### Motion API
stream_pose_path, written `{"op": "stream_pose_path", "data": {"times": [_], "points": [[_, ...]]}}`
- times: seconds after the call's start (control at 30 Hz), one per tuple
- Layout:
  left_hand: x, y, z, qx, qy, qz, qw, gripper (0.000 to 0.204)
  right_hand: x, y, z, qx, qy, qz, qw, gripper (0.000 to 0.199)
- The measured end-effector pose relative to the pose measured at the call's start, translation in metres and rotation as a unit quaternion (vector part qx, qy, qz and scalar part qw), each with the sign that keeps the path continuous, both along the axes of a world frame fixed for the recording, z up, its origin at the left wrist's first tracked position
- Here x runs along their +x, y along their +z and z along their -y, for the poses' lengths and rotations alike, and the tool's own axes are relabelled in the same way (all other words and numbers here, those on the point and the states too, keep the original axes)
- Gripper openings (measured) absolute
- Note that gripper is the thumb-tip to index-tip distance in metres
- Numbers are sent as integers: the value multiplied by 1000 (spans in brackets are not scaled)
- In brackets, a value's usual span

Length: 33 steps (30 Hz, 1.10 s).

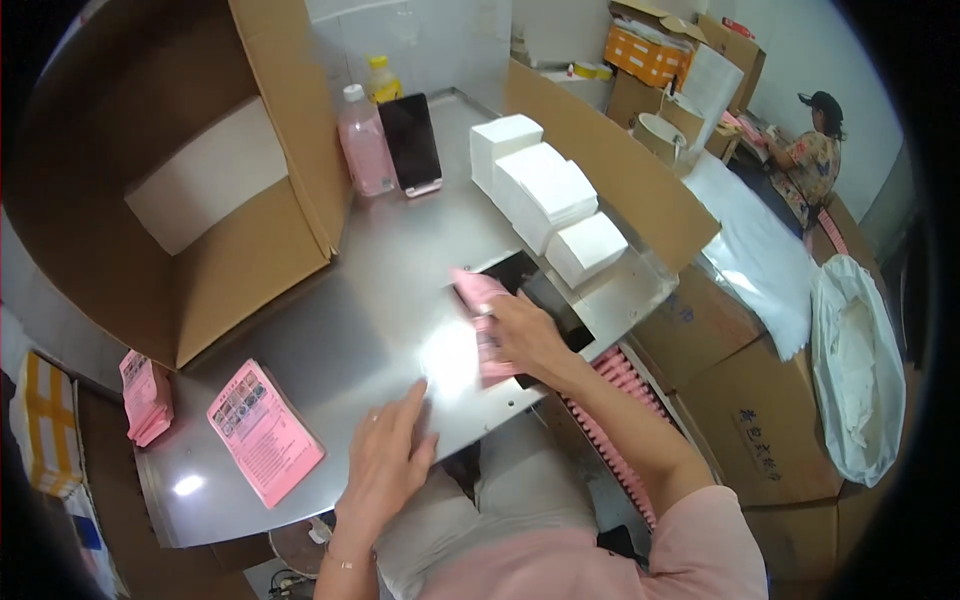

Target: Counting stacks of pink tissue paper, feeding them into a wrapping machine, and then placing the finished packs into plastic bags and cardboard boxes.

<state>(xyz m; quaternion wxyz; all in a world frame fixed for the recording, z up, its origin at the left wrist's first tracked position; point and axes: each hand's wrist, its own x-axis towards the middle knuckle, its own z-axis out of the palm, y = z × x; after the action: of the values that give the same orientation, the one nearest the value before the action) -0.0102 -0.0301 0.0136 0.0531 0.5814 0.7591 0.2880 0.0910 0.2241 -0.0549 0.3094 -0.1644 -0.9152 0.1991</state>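
My right hand is closed on a pink packet, blurred by motion, over the right part of the metal table. Beneath that hand is a black rectangular panel or opening; I cannot tell which. Near the front edge of the table, my left hand holds nothing, its fingers stretched out. To its left lies a flat stack of pink printed packets. A smaller pink pile sits at the table's left edge.
A large open cardboard box stands on the left, with a phone and a pink bottle behind it. Stacked white cards stand at the back right. Rows of pink packets fill a box below. Another person sits far right.
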Motion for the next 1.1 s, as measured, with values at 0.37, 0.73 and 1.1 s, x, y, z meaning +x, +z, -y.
{"op": "stream_pose_path", "data": {"times": [0.37,0.73,1.1], "points": [[-84,2,122,48,392,-192,898,27,56,68,-54,275,-259,6,926,18],[-12,-23,-15,92,4,-32,995,12,62,47,-82,182,-248,-16,951,16],[23,-29,-49,126,-62,-44,989,28,48,39,-42,236,-100,-91,962,41]]}}
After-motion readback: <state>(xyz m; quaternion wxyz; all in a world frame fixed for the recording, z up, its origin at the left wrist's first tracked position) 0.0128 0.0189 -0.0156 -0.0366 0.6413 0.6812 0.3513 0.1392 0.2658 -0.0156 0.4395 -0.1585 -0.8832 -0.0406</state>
